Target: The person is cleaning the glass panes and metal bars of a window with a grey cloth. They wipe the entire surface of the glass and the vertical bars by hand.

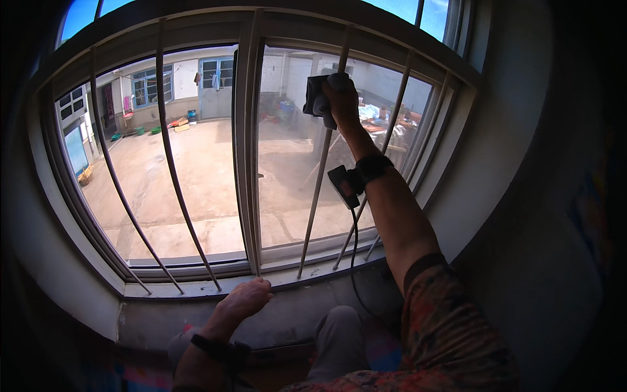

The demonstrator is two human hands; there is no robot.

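My right hand (343, 98) is raised to the upper part of the right window, its fingers closed on a dark grey cloth (315, 95). The cloth is at a vertical metal bar (317, 196) in front of the sliding glass pane (289, 157); whether it wraps fully round the bar is hidden by the hand. Low down, my left hand (246, 298) rests with curled fingers at the edge of the windowsill (279, 283), by the foot of the middle upright (253, 147). Its fingertips are hidden, so a grip cannot be made out.
More vertical bars (169, 147) cross the left side. A black device (344, 187) is strapped to my right wrist, its cable (353, 259) hanging past the sill. My knee (340, 328) is below the sill. Outside lies a concrete yard (196, 161) with stacked items (382, 120).
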